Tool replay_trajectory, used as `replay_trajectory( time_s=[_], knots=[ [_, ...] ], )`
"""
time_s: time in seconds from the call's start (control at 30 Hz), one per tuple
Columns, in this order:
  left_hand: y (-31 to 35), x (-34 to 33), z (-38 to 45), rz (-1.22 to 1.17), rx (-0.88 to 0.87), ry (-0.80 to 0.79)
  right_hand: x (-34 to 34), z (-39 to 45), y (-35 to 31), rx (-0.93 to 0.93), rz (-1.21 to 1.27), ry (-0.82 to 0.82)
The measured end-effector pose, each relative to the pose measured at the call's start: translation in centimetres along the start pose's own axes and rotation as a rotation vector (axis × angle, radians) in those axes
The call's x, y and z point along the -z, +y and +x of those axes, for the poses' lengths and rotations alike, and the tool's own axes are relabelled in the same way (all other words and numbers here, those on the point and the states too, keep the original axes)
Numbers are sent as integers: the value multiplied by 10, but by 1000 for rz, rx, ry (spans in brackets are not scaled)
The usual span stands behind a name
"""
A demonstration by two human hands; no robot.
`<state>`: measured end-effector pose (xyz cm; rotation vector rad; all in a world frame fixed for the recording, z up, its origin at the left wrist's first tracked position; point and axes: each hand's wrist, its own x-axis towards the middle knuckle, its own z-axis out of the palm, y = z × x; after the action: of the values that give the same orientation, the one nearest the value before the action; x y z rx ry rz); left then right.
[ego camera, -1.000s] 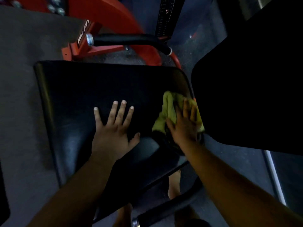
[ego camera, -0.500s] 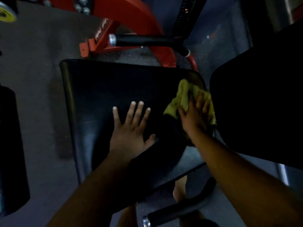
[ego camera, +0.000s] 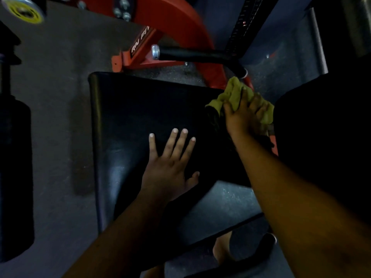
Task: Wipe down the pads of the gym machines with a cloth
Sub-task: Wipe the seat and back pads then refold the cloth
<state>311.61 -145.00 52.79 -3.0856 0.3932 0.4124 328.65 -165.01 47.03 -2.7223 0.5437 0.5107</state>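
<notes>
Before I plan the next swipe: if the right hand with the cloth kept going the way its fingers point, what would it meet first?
The right hand presses the yellow-green cloth at the seat pad's far right corner. Straight on, it would probably meet the black handle bar and red frame first, though depth is unclear.

A big black seat pad (ego camera: 128, 117) fills the middle of the frame. The left hand (ego camera: 170, 167) lies flat on it, fingers spread. At the pad's upper right corner, the right hand (ego camera: 244, 115) presses a yellow-green cloth (ego camera: 233, 95) onto it. Under the pad is the gray floor (ego camera: 60, 97), on the left of the frame.
</notes>
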Motion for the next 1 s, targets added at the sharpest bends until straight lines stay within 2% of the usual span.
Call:
replay_trajectory(
  time_s=[0.07,0.2,0.3,0.4,0.53,0.63,0.77,0.9,1.0],
  knots=[
    [0,1,1,-3,3,1,-3,-9,-24,38,-4,-10],
    [-5,5,-7,-82,60,91,-16,-34,-48,243,-99,-20],
    [-26,7,-36,-128,257,163,-21,-56,-84,352,-131,-7],
    [-55,2,-78,-134,412,143,-26,-85,-133,455,-158,-42],
    [-78,-10,-128,-166,510,92,-35,-124,-195,629,-130,-62],
    [-80,-15,-148,-261,561,95,-40,-150,-211,753,-150,-78],
    [-78,-20,-168,-528,605,205,-54,-205,-178,1018,-256,-51],
    [-68,-12,-196,-854,675,408,-65,-286,-96,1150,-299,-75],
    [-62,-10,-208,-858,629,351,-69,-323,-21,1321,-339,-145]
  ],
)
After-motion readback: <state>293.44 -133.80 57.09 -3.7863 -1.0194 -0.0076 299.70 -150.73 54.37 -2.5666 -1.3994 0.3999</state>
